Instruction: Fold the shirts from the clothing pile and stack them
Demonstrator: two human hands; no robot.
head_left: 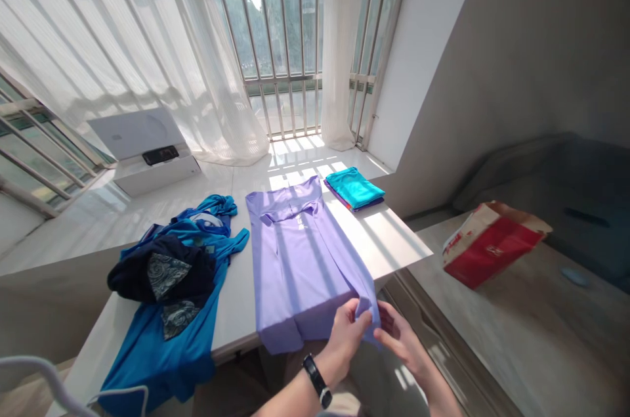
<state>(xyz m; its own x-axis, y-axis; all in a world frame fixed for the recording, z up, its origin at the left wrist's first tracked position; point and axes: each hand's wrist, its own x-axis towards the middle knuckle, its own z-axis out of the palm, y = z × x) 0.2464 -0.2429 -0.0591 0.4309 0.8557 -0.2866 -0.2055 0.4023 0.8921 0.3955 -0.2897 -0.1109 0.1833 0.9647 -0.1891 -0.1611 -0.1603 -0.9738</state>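
Observation:
A lavender long-sleeved shirt [300, 259] lies spread on the white table, its lower end hanging over the near edge. My left hand [347, 331], with a dark watch on the wrist, pinches the shirt's fabric at the near right corner between thumb and fingers. Close beside it, my right hand [401, 338] is curled at the same loose cloth, thumb in front and fingers partly hidden behind it. Stripes of sunlight and shadow cross the shirt.
Crumpled blue and dark clothes [182, 259] pile up at left. Folded turquoise and purple garments [354, 188] sit at the back right of the table [394, 243]. A white box [157, 174] holding a phone stands by the window. A red paper bag [492, 246] is at right.

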